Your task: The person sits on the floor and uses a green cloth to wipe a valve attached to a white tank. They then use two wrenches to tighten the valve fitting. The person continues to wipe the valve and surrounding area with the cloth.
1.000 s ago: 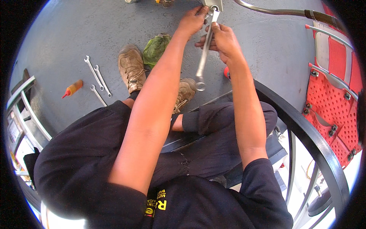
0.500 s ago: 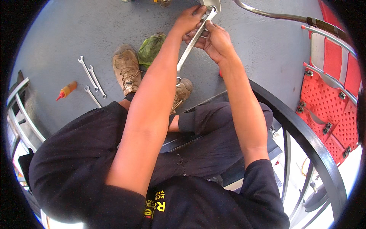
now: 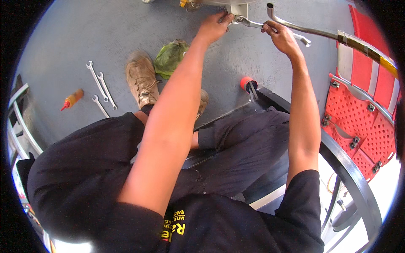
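Observation:
My right hand point(image 3: 282, 38) is closed round the shaft of a long silver wrench point(image 3: 252, 23), near its middle. One end of the wrench sits at a pale metal bracket point(image 3: 239, 9) at the top of the view; the other end sticks out to the right past my hand. What that head fits on is too small to make out. My left hand point(image 3: 216, 28) has its fingers pinched together against the bracket's left side, beside the wrench head. Whatever lies in those fingertips is hidden.
Several silver combination wrenches point(image 3: 98, 84) and an orange bottle with red tip point(image 3: 72, 100) lie on the grey floor at left. A green cloth point(image 3: 170, 58) lies by my shoe. A red container point(image 3: 248, 84), a bent metal pipe point(image 3: 303, 29) and red perforated panels point(image 3: 356, 130) are at right.
The wrench has swung from pointing down toward me to pointing right, and my right hand moved right with it. My left hand stays near the bracket. The red container has come into view.

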{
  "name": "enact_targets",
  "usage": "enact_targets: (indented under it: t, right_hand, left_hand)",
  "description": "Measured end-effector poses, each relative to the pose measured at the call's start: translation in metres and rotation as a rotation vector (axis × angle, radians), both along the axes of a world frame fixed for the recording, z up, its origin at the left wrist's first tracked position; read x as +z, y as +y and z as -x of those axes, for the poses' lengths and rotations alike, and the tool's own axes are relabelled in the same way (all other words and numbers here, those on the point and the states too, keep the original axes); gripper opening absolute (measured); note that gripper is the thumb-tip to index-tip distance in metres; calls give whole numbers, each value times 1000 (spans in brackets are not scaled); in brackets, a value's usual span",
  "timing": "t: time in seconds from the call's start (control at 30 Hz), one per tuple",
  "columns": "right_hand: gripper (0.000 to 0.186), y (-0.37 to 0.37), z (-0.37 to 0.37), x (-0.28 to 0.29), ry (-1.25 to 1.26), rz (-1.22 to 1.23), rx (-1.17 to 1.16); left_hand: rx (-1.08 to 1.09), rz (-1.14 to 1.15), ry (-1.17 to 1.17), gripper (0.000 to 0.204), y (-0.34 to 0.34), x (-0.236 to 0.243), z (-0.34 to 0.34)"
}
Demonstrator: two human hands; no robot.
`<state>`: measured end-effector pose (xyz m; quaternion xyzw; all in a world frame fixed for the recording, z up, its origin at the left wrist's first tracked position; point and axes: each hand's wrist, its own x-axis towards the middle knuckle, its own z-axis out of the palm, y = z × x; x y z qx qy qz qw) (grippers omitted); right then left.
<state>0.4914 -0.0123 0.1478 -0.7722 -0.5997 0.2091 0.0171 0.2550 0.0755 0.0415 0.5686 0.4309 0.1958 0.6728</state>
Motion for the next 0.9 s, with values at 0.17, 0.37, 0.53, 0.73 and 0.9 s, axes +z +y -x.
enact_targets:
  t: [0.17, 0.37, 0.53, 0.73, 0.9]
  right_hand:
    - [42, -1, 27, 27, 152, -18, -161]
    - [40, -25, 130, 20, 914, -43, -877]
    - [38, -18, 137, 17, 977, -127, -973]
    - [40, -19, 154, 4, 1001, -104, -992]
    - [40, -15, 172, -7, 1098, -130, -1020]
  left_hand:
    - [3, 36, -20, 53, 1, -4, 1]
    - [29, 85, -12, 59, -1, -6, 3]
    - [42, 66, -43, 61, -3, -10, 2]
    - [-49, 103, -15, 67, 2, -1, 8]
    - [23, 62, -6, 72, -1, 3, 7]
